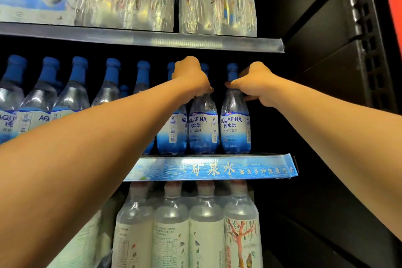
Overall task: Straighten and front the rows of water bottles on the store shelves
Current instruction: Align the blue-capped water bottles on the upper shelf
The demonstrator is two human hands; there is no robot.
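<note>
On the middle shelf point(215, 168), w/ blue strip along its front edge, a row of blue-capped water bottles point(71, 93) is lined up. The end bottle point(235, 124) is gripped at the neck by the right hand point(255, 85); the next bottle point(203, 125) by the left hand point(192, 78). Wrapped bottle packs point(217, 4) are stacked above that shelf, more packs point(189, 230) below it.

Dark shelving unit point(326, 54) with perforated metal upright point(367, 35).

Both arms outstretched, left hand point(191, 78) and right hand point(254, 85) clenched
</note>
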